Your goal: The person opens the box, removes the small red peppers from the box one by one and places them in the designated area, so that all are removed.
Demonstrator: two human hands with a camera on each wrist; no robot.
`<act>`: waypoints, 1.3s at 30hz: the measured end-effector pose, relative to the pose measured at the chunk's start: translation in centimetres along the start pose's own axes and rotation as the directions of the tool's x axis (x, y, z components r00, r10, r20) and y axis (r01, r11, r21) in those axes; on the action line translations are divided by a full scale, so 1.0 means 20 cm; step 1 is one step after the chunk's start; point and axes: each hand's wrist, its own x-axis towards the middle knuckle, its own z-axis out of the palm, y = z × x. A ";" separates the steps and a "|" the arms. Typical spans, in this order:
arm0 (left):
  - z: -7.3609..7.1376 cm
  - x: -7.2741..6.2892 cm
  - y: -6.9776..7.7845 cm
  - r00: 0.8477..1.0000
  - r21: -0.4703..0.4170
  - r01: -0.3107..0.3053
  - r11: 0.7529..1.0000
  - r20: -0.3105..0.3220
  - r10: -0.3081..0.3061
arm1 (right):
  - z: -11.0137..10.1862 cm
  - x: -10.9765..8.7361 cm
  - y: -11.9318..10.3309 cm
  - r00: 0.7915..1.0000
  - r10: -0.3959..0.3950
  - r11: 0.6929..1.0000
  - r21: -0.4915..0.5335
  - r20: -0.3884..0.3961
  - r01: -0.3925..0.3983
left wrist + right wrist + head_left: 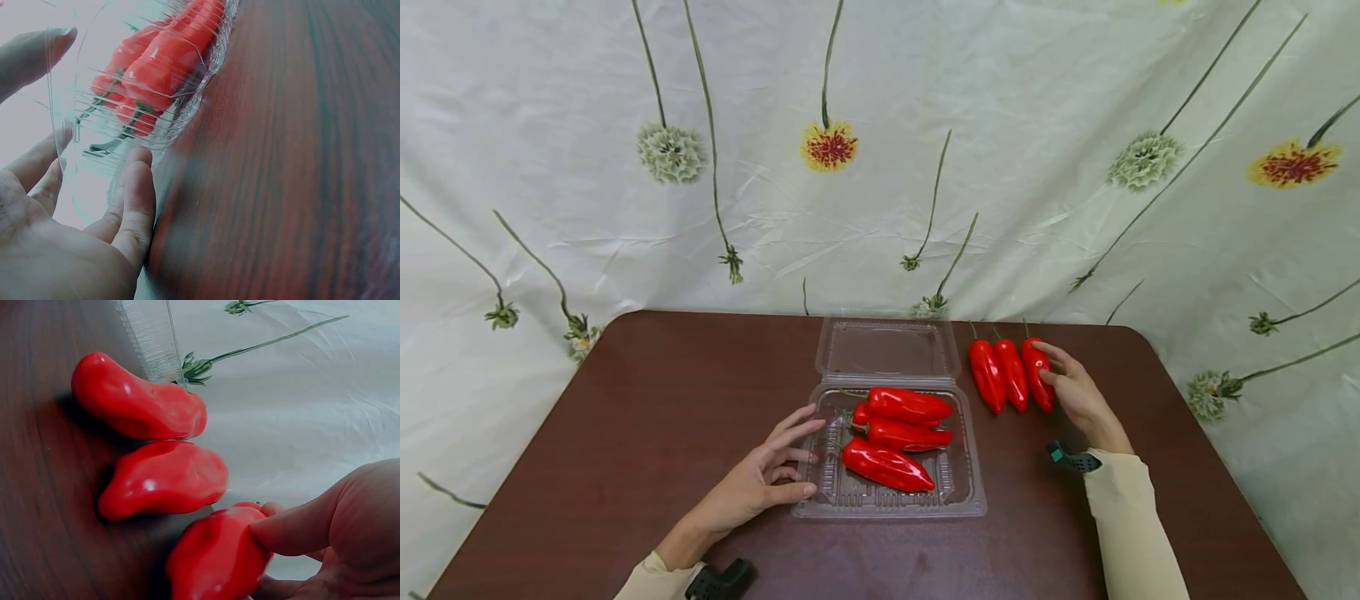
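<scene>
A clear plastic clamshell container [973, 492] lies with its lid folded back, several red chili peppers [891, 465] in its base. My left hand [760, 479] is at the container's left side, fingers spread and fairly straight along its wall; in the left wrist view the fingertips [139, 181] touch or nearly touch the plastic. To the right of the lid, three more red peppers [987, 375] lie side by side on the table. My right hand [1078, 396] pinches the rightmost pepper [219, 556], thumb on one side; the other fingers are partly hidden behind it.
The dark brown wooden table [647, 433] has rounded far corners. The raised transparent lid [887, 350] reaches the table's far edge. Behind hangs a pale cloth [880, 200] printed with flowers. Black bands [722, 579] sit at both wrists.
</scene>
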 end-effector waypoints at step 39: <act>0.00 0.00 -0.02 1.000 0.003 -0.022 1.000 0.005 0.022 | 0.03 0.01 0.02 1.000 0.009 1.000 -0.021 -0.021 -0.010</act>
